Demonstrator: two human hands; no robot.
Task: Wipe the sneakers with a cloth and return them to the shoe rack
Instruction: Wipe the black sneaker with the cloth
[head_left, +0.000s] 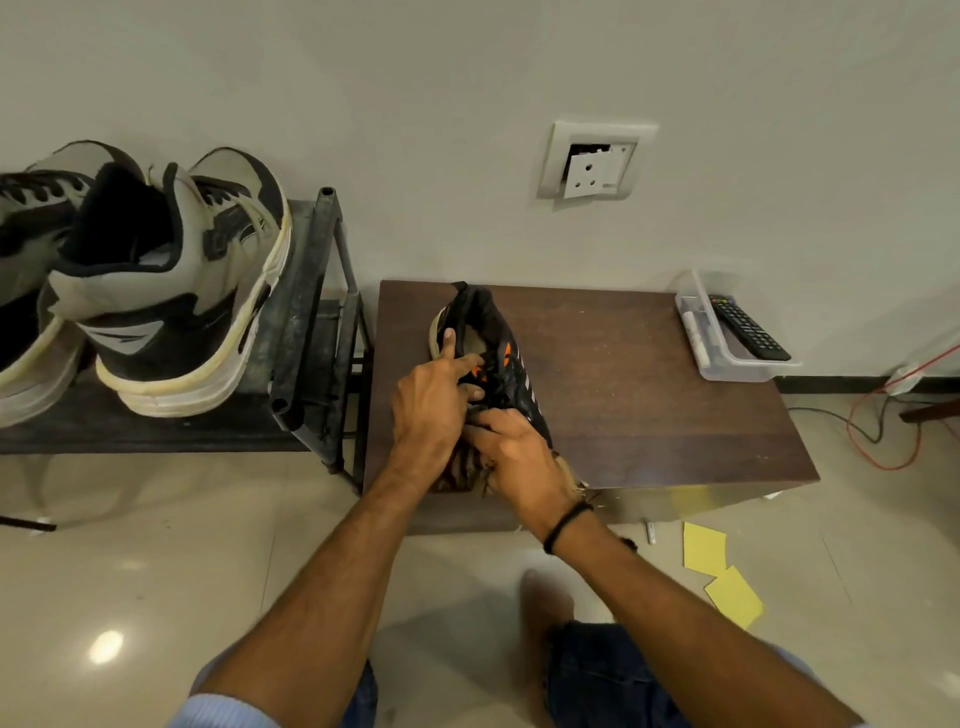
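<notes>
**One black sneaker mid-wipe on the low table**

One shoe is in work: the black sneaker (511, 364) with orange marks lies on the brown wooden table (649, 395), heel toward the wall, toe toward the person. The left hand (434, 400) grips it at the collar and laces, one finger up on the heel opening, steadying it. The right hand (517, 454) is closed round a brownish striped cloth (457, 467), pressing it on the toe end; the toe itself is hidden under hand and cloth.

Step, as I read it: wiping, not yet returning. The shoe rack (306, 312) stands just left of the table, with a grey-and-black sneaker pair (171, 291) on top.

Next move likely needs the cloth run along the side and heel with the left hand's grip kept firm, then a lift across to the rack. I cannot tell where it has free space.
</notes>
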